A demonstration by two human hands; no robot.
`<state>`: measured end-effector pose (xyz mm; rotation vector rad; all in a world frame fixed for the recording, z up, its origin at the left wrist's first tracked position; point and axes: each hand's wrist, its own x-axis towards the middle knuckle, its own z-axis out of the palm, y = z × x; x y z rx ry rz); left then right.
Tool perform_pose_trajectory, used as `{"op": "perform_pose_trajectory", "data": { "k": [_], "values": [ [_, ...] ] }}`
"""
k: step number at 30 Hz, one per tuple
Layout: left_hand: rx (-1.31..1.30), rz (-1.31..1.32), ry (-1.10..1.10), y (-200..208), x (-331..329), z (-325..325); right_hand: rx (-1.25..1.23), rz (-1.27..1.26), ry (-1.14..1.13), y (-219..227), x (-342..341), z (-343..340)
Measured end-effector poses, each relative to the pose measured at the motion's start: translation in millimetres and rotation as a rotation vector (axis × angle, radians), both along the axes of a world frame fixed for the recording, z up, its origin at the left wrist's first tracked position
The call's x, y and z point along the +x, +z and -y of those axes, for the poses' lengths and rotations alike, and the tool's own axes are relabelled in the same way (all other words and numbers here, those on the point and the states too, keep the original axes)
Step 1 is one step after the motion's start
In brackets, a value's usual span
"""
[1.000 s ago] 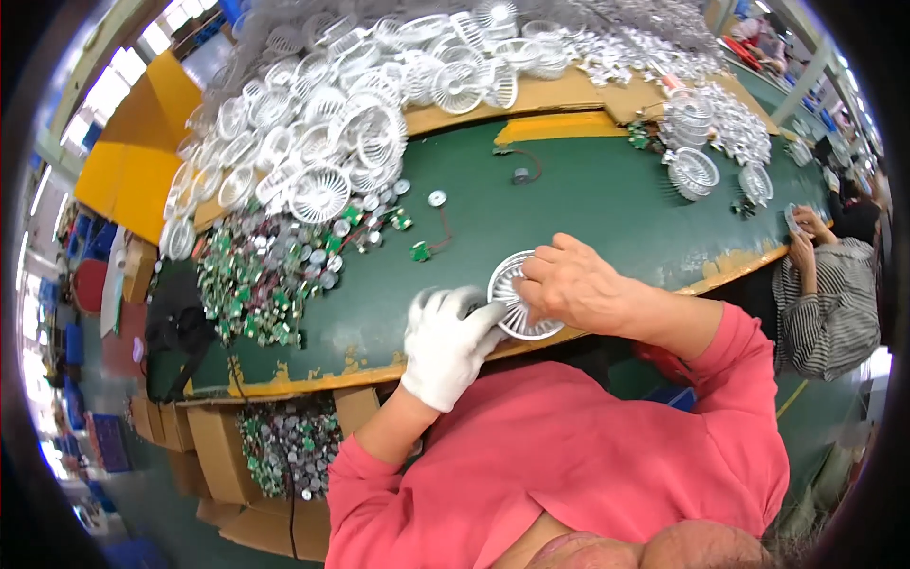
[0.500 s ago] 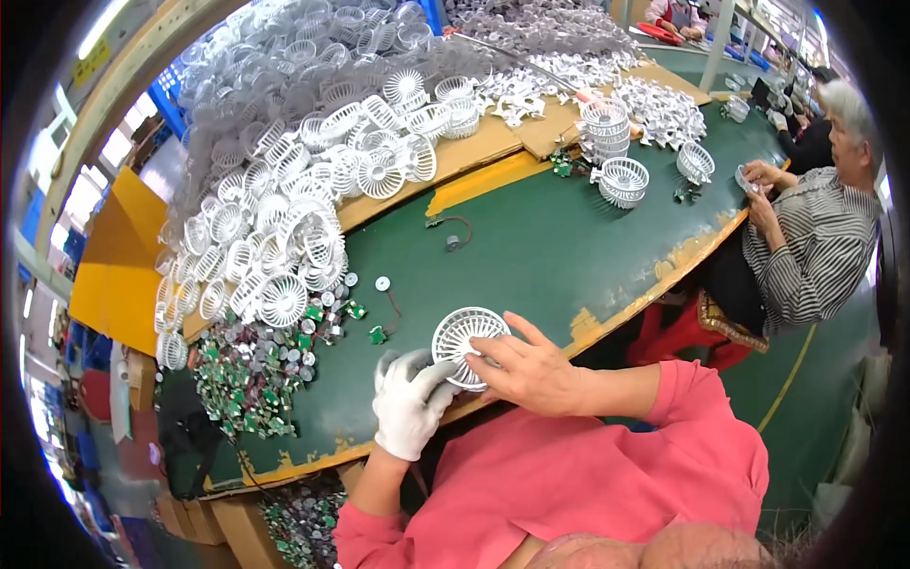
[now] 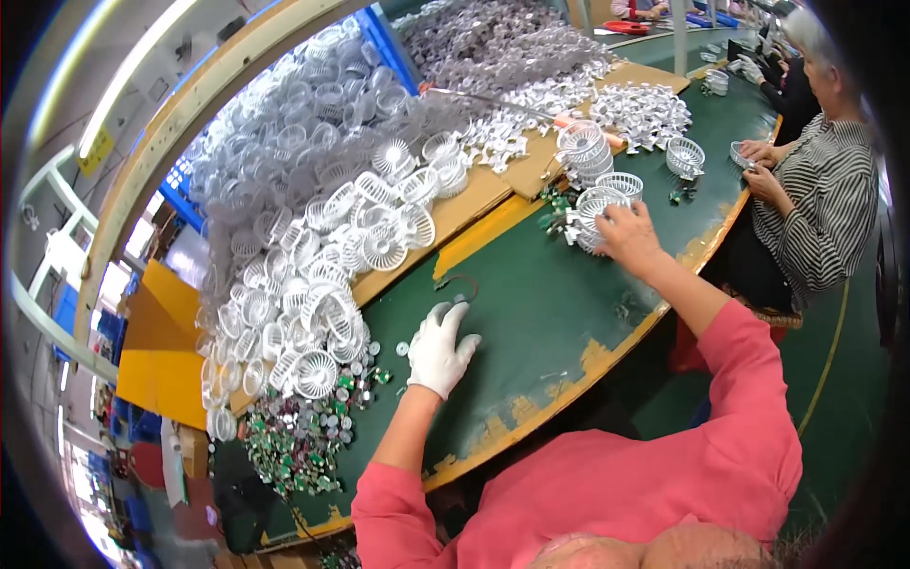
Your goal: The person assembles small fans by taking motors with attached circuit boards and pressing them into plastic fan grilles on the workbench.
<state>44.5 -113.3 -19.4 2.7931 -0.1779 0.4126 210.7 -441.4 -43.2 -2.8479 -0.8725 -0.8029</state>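
Observation:
My right hand [image 3: 630, 237] reaches out to the right side of the bench, its fingers closed over the near rim of a white slatted plastic fan guard [image 3: 594, 205]. Close behind that one stands another fan guard [image 3: 622, 184], and a stack of fan guards [image 3: 585, 152] rises beyond. My left hand [image 3: 440, 353], in a white glove, is over the green bench with thumb and fingers apart. Its fingertips are at a small grey round motor [image 3: 461, 299] with a thin red wire [image 3: 471, 281]; whether they touch it I cannot tell.
A big heap of white fan guards [image 3: 332, 247] covers the left and back. Green circuit boards and small motors [image 3: 299, 441] lie piled at the left front. White parts [image 3: 645, 116] are heaped at the back. A co-worker [image 3: 815, 180] sits at the right, holding a white part.
My right hand has carried the fan guard from in front of me out to the right, beside the stack. My left hand has let go of it and moved forward to the small motor.

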Motion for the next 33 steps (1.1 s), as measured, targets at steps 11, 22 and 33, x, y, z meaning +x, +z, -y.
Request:
{"op": "perform_pose_trajectory", "data": {
  "k": [11,22,33],
  "values": [
    [0.076,-0.023,-0.063,-32.8,52.8,-6.0,-0.128,0.099,-0.305,6.6,112.0,101.1],
    [0.044,-0.260,-0.198,-18.7,14.9,-6.0,0.171,0.296,-0.136,8.0,71.2,29.4],
    [-0.779,-0.469,-0.140,6.7,-104.8,-8.5,0.085,-0.509,0.394,31.1,48.4,-133.6]
  ]
}}
